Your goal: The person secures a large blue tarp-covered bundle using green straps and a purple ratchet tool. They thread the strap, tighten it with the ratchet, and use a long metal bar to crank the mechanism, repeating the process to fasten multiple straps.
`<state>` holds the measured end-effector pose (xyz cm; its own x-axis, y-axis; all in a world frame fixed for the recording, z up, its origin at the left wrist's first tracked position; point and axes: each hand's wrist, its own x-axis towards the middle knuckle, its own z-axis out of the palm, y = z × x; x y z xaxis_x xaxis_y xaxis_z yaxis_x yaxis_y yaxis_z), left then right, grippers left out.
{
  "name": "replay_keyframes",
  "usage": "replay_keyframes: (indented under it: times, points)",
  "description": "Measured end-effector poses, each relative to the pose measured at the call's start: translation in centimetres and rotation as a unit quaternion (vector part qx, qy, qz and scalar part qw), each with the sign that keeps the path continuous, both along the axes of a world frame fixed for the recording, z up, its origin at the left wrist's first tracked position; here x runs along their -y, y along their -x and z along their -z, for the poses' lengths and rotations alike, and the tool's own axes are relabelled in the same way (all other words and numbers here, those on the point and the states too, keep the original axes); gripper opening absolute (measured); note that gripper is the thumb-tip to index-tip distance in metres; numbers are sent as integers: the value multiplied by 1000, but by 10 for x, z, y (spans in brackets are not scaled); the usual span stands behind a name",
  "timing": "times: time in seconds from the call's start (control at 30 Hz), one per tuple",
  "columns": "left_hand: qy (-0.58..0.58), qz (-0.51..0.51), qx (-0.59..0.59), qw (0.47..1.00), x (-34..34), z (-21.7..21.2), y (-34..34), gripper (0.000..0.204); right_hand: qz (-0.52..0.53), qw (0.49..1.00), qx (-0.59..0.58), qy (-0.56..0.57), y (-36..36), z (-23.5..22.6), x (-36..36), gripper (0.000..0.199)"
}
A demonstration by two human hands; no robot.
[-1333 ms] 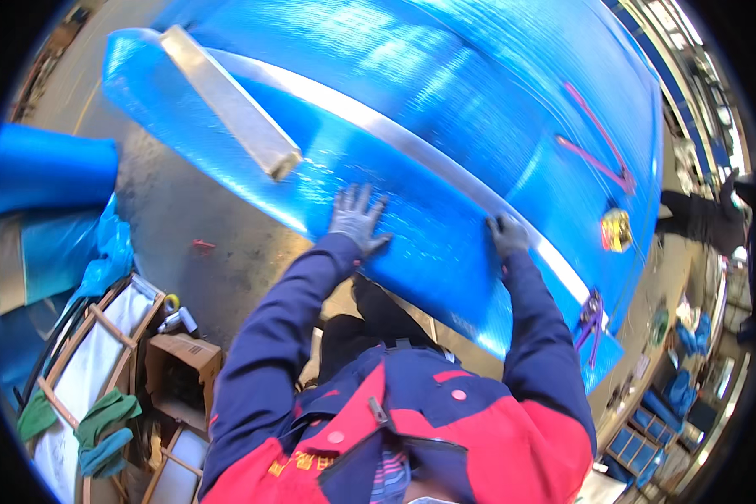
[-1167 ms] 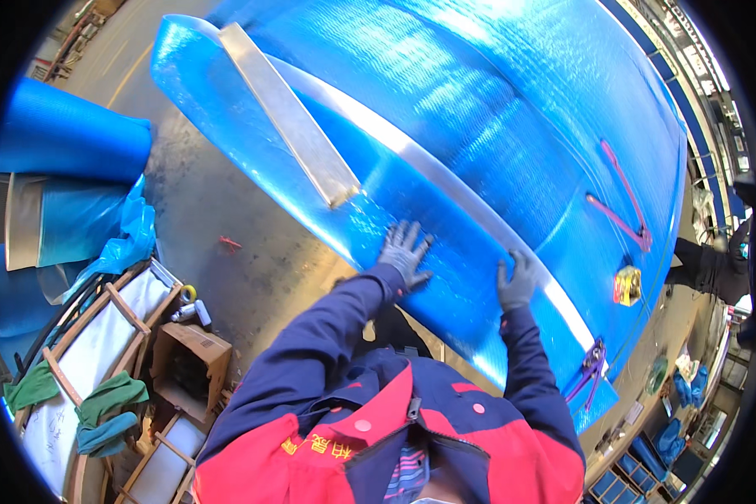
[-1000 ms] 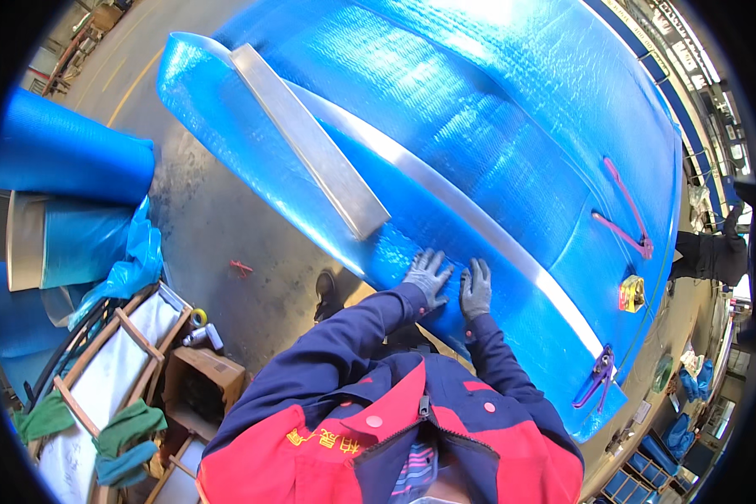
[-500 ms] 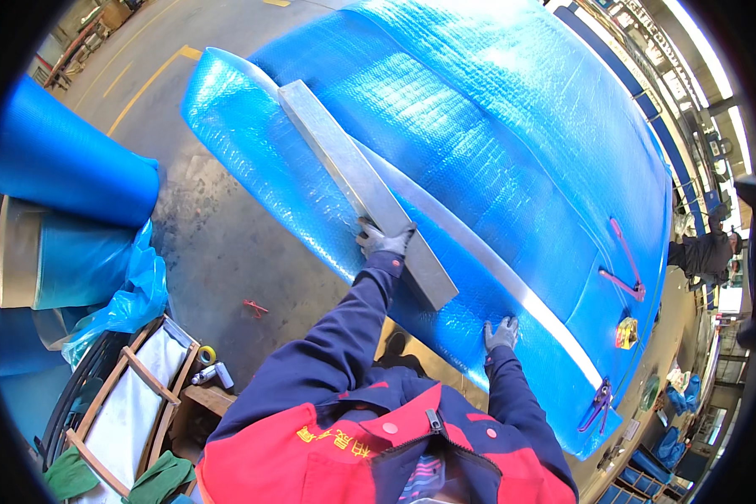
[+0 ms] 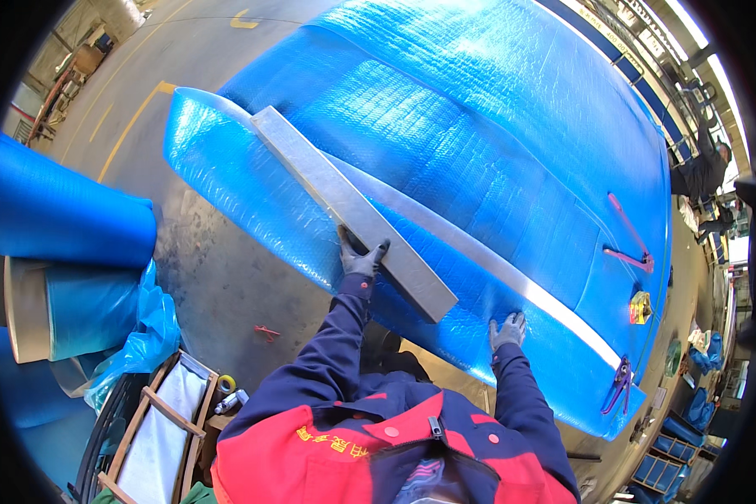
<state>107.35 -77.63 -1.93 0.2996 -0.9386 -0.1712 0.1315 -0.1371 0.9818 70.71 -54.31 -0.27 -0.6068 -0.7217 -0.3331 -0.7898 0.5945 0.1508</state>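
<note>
A long grey metal bar point(image 5: 353, 214) lies slantwise on the folded blue bubble-film sheet point(image 5: 445, 160). My left hand point(image 5: 361, 256), in a grey glove, is at the bar's near long edge, thumb and fingers spread apart and touching its side. Farther right, my gloved right hand point(image 5: 506, 332) rests open on the blue film near its front edge, fingers stretched out. A pale strip point(image 5: 512, 277) runs along the fold beyond both hands.
Purple-handled pliers point(image 5: 620, 388), another purple-handled tool point(image 5: 634, 259) and a yellow roll point(image 5: 640, 307) lie on the film at right. Blue film rolls point(image 5: 76, 206) stand at left, above a wooden frame point(image 5: 172, 412). A person in dark clothes point(image 5: 701, 176) is at far right.
My left hand has loosened from across the bar and slid back to its near edge, fingers now spread. My right hand stays flat on the film. The whole view has shifted slightly.
</note>
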Motion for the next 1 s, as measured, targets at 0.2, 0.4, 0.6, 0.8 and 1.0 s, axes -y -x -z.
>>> replay_keyframes:
  times: [0.2, 0.4, 0.6, 0.8, 1.0]
  points:
    - [-14, 89, -161, 983, -11, -40, -52, 117, -5, 1000, 9, 7, 1, -2, 0, 84]
    - [-45, 52, -120, 990, -45, -63, -109, 100, -10, 1000, 10, -1, 3, 1, 1, 84]
    - [82, 101, -140, 982, -68, -112, -168, 85, -7, 1000, 13, 7, 3, 6, 0, 85]
    - [99, 89, -65, 989, 48, -128, -217, 79, -36, 999, -5, 8, 5, 6, -2, 83]
    - [27, 81, -11, 996, 204, -71, -255, 81, -20, 1000, -1, -12, 4, 3, 1, 83]
